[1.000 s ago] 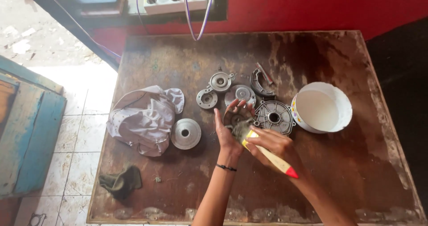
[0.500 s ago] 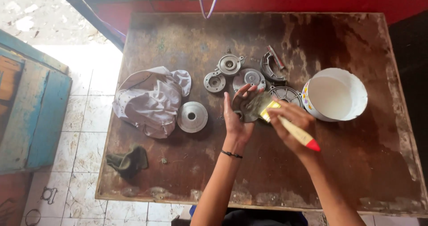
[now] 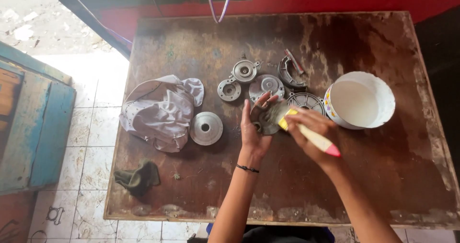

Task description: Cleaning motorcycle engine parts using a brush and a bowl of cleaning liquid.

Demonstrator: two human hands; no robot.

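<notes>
Hand [image 3: 253,130]: one part [image 3: 262,121], one brush [image 3: 306,133].

My left hand [image 3: 252,128] covers most of the dark round metal part [image 3: 264,121] it cups; its shape I cannot tell. The yellow-handled brush [image 3: 306,133] bristles blur against it. My right hand [image 3: 314,128] hides part of the spoked grey metal disc [image 3: 306,100]. Bottom edge crops both forearms.

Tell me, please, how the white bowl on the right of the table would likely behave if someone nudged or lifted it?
The white bowl seems to hold pale liquid, so a push would probably slosh it. Its wide round base suggests it would slide on the wooden table rather than tip. Its thin wall looks light, perhaps flexing when gripped.
</notes>
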